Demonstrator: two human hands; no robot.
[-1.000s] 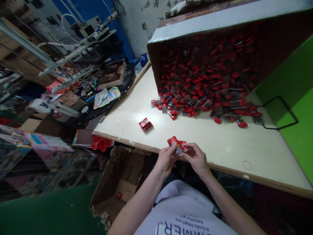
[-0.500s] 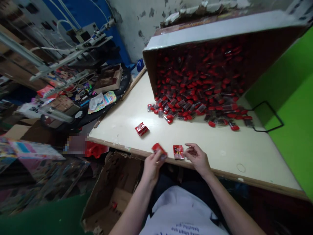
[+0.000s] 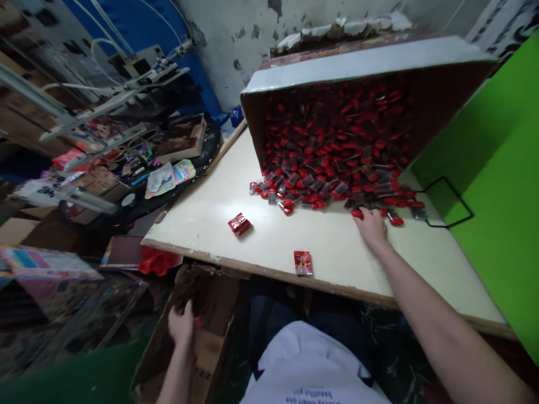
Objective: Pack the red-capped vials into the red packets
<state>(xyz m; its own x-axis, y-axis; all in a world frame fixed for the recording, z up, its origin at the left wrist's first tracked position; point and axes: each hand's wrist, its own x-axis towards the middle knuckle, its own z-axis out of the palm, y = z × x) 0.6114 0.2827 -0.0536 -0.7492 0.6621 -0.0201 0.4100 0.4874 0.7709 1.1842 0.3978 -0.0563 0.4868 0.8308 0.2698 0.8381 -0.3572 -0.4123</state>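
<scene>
Head view: tipped cardboard carton [image 3: 370,62] spills red packets [image 3: 303,191] onto a cream table [image 3: 269,241]. Hands well apart: right hand [image 3: 371,229] at the pile's edge, touching packets; left hand [image 3: 182,325] down in a torn cardboard box [image 3: 210,336], grip unclear. Loose red packet [image 3: 303,262] lies near the table's edge.

The bare right arm [image 3: 446,331] stretches far forward and out to the side, ending in the right hand [image 3: 371,229], which lies palm down with the wrist nearly straight and the fingers [image 3: 362,217] angled forward, their tips bent downward. The left hand [image 3: 182,325] sits much lower and well apart, close to the body, its fingers bunched and pointing up. The left forearm [image 3: 177,376] rises from the bottom of the view.
</scene>
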